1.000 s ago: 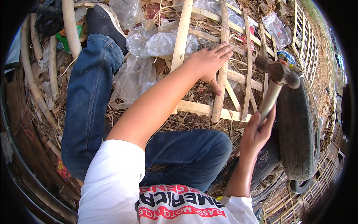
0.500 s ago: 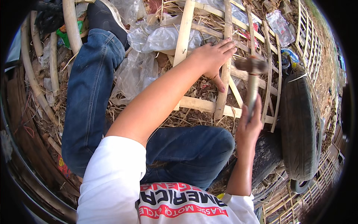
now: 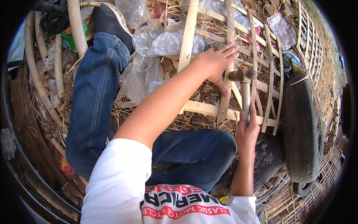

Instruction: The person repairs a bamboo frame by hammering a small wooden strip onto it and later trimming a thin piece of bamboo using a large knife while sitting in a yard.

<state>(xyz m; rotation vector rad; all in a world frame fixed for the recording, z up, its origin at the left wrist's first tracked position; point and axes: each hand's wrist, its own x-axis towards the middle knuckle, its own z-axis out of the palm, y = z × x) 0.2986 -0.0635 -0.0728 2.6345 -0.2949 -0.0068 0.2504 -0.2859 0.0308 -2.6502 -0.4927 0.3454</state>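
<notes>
A lattice of pale bamboo slats (image 3: 209, 108) lies on the littered ground in front of my legs. My left hand (image 3: 215, 64) rests on one of its upright slats (image 3: 223, 106), fingers stretched out across the wood and thumb pointing down along it. In my right hand (image 3: 247, 130) is a hammer (image 3: 245, 93), gripped by its pale handle with the forefinger laid along it. The rusty hammer head is up, just right of that slat and close to my left thumb. Whether it touches the lattice I cannot tell.
Crumpled clear plastic (image 3: 140, 76) and dry straw lie left of the lattice. A worn tyre (image 3: 300, 130) stands at the right, with another lattice (image 3: 310, 44) beyond it. Curved wooden poles (image 3: 41, 82) lie at far left. My bent leg (image 3: 194, 149) borders the near side.
The hammer has come left and slightly down, toward the slat under my left hand. My left hand keeps its place on that slat. The whole view has shifted slightly.
</notes>
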